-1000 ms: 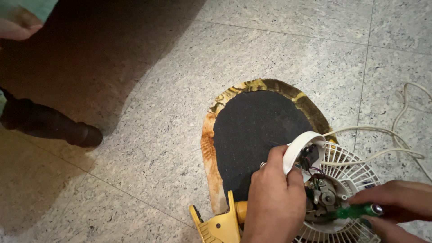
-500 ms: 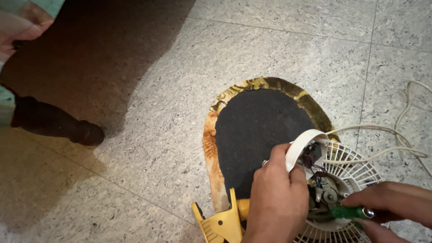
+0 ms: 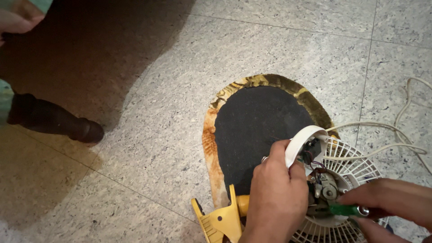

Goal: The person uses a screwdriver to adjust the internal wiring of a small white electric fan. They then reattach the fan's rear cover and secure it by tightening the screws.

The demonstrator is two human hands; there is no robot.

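Observation:
A small white fan (image 3: 355, 173) with a round grille lies on the floor at the lower right, its motor housing open and wires showing. My left hand (image 3: 276, 198) grips the white housing ring (image 3: 302, 143) at the fan's back and steadies it. My right hand (image 3: 389, 204) comes in from the right and holds a green-handled screwdriver (image 3: 346, 210), whose tip points into the exposed motor (image 3: 325, 191). Both hands sit close together over the fan's centre.
An oval black mat (image 3: 261, 123) with an orange-gold border lies under the fan. A yellow plastic clamp (image 3: 222, 218) sits at the mat's lower edge. White cord (image 3: 400, 135) loops off to the right. A dark furniture leg (image 3: 54, 119) and another person's hand (image 3: 18, 18) are at the left.
The view has shifted slightly. My right hand has slid the screwdriver a little further left into the motor, and my left hand keeps its hold.

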